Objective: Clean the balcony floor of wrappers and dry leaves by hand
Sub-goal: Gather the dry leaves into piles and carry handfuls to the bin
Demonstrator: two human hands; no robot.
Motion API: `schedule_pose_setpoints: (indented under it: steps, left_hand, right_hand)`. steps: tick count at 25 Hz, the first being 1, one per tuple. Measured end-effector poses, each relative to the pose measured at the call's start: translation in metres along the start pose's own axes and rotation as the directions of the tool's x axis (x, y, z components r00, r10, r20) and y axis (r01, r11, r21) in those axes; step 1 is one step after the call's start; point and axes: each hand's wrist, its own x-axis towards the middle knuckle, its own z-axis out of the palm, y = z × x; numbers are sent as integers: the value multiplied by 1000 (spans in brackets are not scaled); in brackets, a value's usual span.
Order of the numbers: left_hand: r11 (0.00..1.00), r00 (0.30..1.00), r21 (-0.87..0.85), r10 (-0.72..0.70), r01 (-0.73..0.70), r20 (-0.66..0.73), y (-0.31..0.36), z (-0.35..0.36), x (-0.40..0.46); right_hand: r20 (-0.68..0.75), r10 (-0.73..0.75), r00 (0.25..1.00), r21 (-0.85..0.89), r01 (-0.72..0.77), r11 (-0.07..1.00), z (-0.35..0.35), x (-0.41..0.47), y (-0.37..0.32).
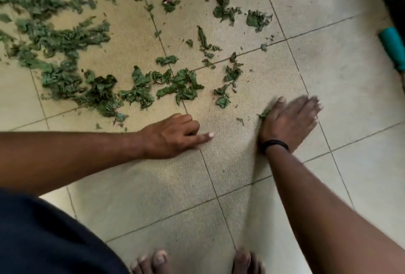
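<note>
Dry green leaves (65,54) lie scattered over the beige tiled floor (219,186), thickest at the upper left, with smaller clumps (182,85) in the middle. A small red-and-white wrapper (167,1) sits among leaves near the top. My right hand (291,120) lies flat on the tiles with fingers straight, its thumb-side edge touching a small leaf bit (264,113); it is blurred. My left hand (175,135) hovers low over the floor, fingers curled under and thumb stretched out, holding nothing that I can see.
A teal cylindrical handle (392,47) lies at the right edge next to a dark object in the top right corner. My bare toes (157,260) show at the bottom edge. Dark clothing (43,240) fills the lower left.
</note>
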Motion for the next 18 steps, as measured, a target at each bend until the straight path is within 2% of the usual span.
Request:
schedule_pose_setpoints:
  steps: [3,5,6,7,9,10,12,15,17,18]
  left_hand:
    - [1000,1000,-18,-4,3,-28,-2,1,1]
    - [1000,1000,-22,10,-11,-13,-1,6,-1]
    - [1000,1000,-21,9,-10,-13,-2,8,-2]
    - [1000,1000,-22,-1,1,-12,-4,8,-3]
    - [999,1000,-37,-13,13,11,-7,9,-3]
    - [999,999,-49,-15,16,33,-7,9,-2]
    - [999,999,-39,-26,27,40,-5,7,-2]
    - [989,991,62,-136,136,-3,3,-3,-2]
    - [962,970,123,-241,242,-27,6,-5,-4]
    - [947,956,135,-291,293,-32,7,-5,-6]
  right_hand:
    - [24,65,998,-30,-64,997,10,-19,-23]
    - [45,34,998,-26,-33,999,20,-32,-53]
    - [83,-45,995,-12,47,999,24,-40,-75]
    - [129,-187,974,39,184,982,27,-48,-101]
    - [193,-500,844,238,455,858,26,-59,-150]
    - [199,-565,801,348,481,805,21,-58,-164]
    - [157,-516,842,418,417,807,17,-54,-157]
    - [75,-279,957,220,256,941,13,-65,-83]
    - [130,-140,982,72,132,989,13,-90,-40]
    - [142,-125,982,-7,127,992,17,-104,-31]
